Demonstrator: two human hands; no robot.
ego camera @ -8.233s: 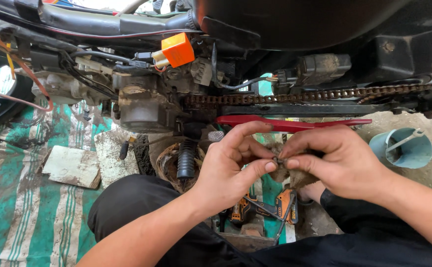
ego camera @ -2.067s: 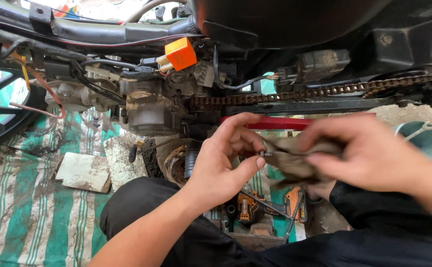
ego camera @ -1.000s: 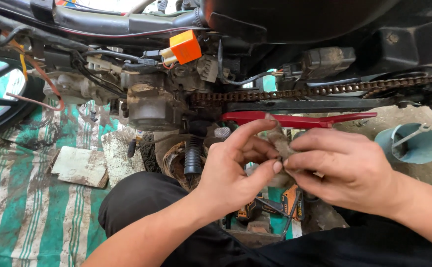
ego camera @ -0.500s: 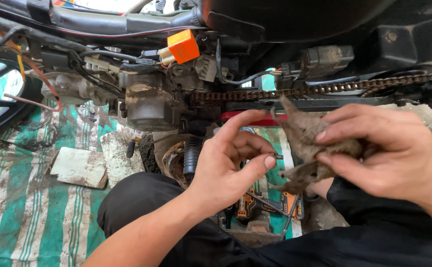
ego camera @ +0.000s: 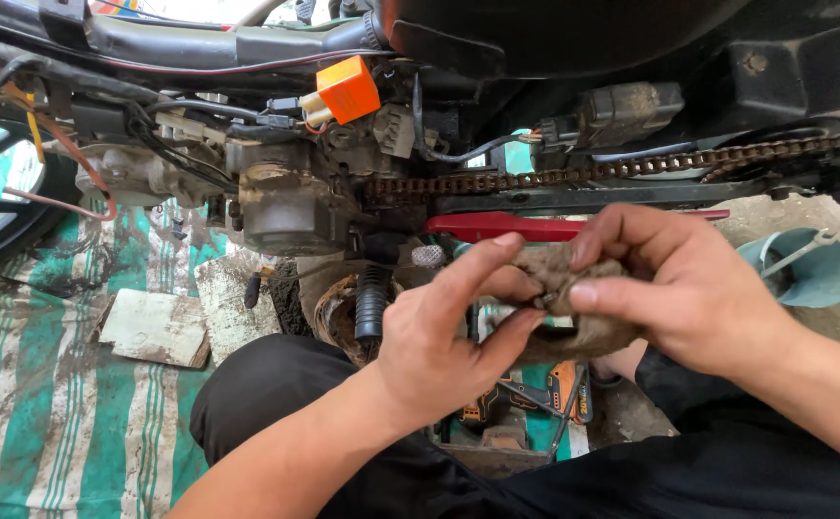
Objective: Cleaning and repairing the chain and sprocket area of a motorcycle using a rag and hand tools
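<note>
While both hands pinch a grimy rag point(ego camera: 573, 298), left hand point(ego camera: 439, 336), right hand point(ego camera: 674, 288), drive chain point(ego camera: 573, 176) just above.

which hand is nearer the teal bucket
Right. The right hand is just left of the teal bucket; the left hand sits farther left, beyond the dirty rag.

small part pinched between left hand point(ego camera: 444, 336) and right hand point(ego camera: 674, 288): mostly hidden by dirty rag point(ego camera: 573, 308) and fingers, shape unclear. drive chain point(ego camera: 593, 173) cut off at right edge. both forearms cropped.
</note>
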